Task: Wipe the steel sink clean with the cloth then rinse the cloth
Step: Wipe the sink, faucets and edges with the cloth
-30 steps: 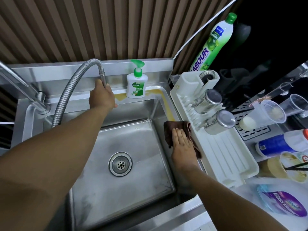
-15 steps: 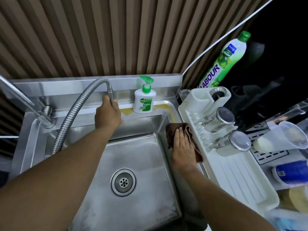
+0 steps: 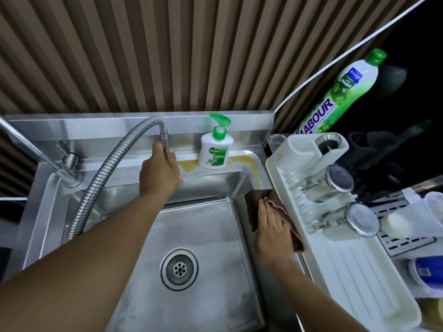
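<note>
Left hand (image 3: 160, 174) grips flexible faucet hose (image 3: 100, 183); right hand (image 3: 272, 230), fingers flat, presses brown cloth (image 3: 275, 202) on steel sink (image 3: 203, 226) right rim (against white dish rack (image 3: 359, 271)); Dettol soap bottle (image 3: 215, 149) at back rim; basin floor open.

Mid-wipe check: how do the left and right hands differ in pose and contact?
The left hand curls round the flexible faucet hose near its nozzle; the right hand lies flat on the brown cloth. The left hand is at the back edge of the steel sink; the right hand is at its right rim, beside the white dish rack. Both are bare.
</note>
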### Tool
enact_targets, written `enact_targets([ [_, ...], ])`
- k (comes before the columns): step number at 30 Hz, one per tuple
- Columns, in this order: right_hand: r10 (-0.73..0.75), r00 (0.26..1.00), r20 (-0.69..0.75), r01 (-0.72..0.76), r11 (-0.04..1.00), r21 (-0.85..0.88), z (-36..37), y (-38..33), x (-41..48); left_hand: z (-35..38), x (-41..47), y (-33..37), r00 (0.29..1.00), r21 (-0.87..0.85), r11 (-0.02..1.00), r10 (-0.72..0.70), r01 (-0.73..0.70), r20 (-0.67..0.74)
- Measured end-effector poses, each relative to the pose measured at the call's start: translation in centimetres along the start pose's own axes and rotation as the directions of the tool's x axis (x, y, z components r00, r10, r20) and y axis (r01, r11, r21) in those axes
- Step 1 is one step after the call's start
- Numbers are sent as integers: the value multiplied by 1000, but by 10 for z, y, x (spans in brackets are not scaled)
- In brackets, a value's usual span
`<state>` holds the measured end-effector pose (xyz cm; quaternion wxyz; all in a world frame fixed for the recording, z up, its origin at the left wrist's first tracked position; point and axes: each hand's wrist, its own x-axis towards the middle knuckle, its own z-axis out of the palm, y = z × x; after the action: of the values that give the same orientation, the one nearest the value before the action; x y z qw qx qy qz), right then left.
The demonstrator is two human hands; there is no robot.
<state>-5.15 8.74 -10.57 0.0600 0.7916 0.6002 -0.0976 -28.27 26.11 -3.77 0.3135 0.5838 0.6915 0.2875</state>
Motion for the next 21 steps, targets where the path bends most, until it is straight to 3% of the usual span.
enact_targets([
  [3,13,998,-56,-13,1000,-10,-9,-7,35,1,-1,1,1000,0,1000,-1,1,-4],
  [9,-49,999,23,50,997,-50,-37,-23,91,-1,-1,-2,1000,-15,1000,0,0,11],
  [17,2,1000,-4,-2,999,43,9,10,-50,-4,-4,0,1000,-15,1000,15,-15,14],
  [21,32,999,-35,-33,999,-9,10,9,-43,-4,-5,1,1000,-17,1000,13,-12,19],
])
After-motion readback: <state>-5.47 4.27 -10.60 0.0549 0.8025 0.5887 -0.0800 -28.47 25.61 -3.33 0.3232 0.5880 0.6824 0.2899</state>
